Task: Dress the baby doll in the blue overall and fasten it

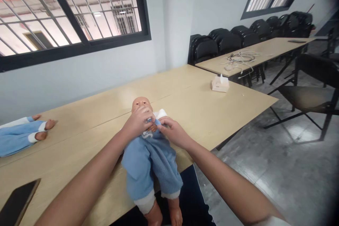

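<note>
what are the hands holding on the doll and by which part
The right hand pinches blue cloth by its edge, at the doll's chest; whether the left hand grips it too is unclear.

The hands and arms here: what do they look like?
Human and ungloved: the left hand and right hand show no watch or bracelet. A pale sleeve edge appears on the right arm; none shows on the left arm.

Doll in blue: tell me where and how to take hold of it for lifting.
Probably round the waist of the doll, from both sides: it faces up, and its legs jut past the edge of the table, so the middle should balance better.
</note>
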Available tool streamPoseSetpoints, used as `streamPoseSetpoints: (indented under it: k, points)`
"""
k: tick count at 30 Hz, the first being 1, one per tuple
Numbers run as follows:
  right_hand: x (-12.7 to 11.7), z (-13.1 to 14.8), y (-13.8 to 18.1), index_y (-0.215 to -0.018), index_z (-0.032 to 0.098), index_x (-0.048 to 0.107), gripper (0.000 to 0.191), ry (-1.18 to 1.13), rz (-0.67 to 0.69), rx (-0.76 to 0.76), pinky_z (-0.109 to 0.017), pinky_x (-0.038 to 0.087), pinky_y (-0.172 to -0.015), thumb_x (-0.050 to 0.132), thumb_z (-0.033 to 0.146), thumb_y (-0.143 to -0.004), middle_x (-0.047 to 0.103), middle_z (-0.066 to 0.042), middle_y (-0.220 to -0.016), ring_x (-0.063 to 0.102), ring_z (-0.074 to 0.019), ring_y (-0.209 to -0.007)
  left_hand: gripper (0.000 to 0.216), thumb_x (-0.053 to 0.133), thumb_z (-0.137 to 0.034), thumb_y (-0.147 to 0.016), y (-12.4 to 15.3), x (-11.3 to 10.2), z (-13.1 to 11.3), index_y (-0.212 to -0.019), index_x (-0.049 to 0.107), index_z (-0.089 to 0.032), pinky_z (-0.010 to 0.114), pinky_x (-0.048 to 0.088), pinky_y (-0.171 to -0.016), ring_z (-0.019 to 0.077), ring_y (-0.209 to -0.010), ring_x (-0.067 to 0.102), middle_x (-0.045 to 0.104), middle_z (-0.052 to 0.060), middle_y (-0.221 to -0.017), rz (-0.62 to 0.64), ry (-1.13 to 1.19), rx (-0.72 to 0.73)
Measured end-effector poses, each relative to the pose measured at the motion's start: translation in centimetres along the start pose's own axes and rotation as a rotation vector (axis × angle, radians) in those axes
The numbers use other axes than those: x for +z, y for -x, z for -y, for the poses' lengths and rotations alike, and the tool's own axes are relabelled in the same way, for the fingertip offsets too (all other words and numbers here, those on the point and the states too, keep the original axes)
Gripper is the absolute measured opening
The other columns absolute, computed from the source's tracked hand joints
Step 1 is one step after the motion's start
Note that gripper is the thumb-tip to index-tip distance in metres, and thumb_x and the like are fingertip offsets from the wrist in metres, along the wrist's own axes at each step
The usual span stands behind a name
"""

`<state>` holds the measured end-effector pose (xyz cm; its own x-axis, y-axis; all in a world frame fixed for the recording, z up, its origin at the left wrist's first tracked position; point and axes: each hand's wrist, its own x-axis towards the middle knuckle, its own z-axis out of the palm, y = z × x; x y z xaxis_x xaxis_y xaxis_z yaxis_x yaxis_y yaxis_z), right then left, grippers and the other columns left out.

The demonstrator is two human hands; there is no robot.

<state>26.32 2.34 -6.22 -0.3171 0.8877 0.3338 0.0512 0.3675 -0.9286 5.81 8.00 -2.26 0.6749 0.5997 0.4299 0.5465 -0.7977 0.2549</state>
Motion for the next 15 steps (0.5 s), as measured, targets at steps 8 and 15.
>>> streamPoseSetpoints:
  k: [8, 15]
  points:
    - [1.8, -1.4, 1.0, -0.086, 0.023, 0.067, 0.022, -0.123, -0.293, 0.122, -0.039, 0.039, -0.112, 0.061, 0.042, -0.094, 0.069, -0.006, -0.112, 0.059, -0.0239, -0.126, 0.044, 0.067, -0.021, -0.079, 2.9, -0.9, -1.6, -0.123, 0.067, -0.029, 0.045, 0.043, -0.100, 0.0273, -0.110, 0.060, 0.069, 0.005, -0.118, 0.218, -0.104, 0.056]
    - [2.1, -1.8, 0.9, -0.088, 0.023, 0.065, 0.018, -0.134, -0.347, 0.099, -0.041, 0.034, -0.117, 0.059, 0.039, -0.095, 0.068, -0.008, -0.120, 0.053, -0.0241, -0.137, 0.032, 0.061, -0.034, -0.094, 3.1, -0.3, -2.8, -0.124, 0.064, -0.024, 0.046, 0.044, -0.090, 0.0293, -0.103, 0.061, 0.068, 0.009, -0.110, 0.190, -0.293, -0.004]
